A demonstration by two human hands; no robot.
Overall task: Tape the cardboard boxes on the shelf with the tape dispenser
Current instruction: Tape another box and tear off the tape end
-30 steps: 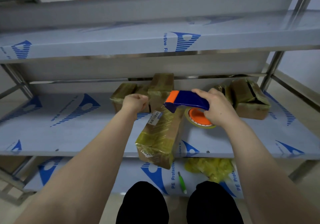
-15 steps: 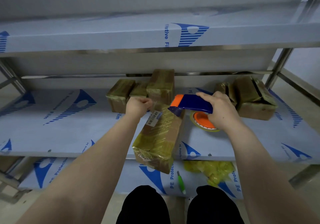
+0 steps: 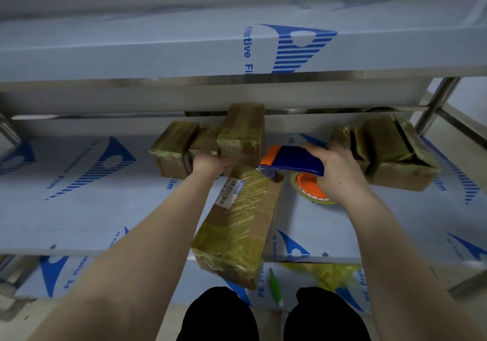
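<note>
Two hands: both work at the far end of the long box (image 3: 242, 219), which lies on the shelf (image 3: 79, 209) with its near end overhanging the front edge.
Right hand (image 3: 340, 172): clamped round the dispenser (image 3: 292, 160).
Left hand (image 3: 210, 163): fingers curled at the box's far left corner; whether they pinch tape or card, I cannot tell.
Change: the dispenser has dropped from above the box, and its mouth now touches the far top edge.
Meaning: the tape looks anchored, so a pull toward the near end likely comes next.
</note>
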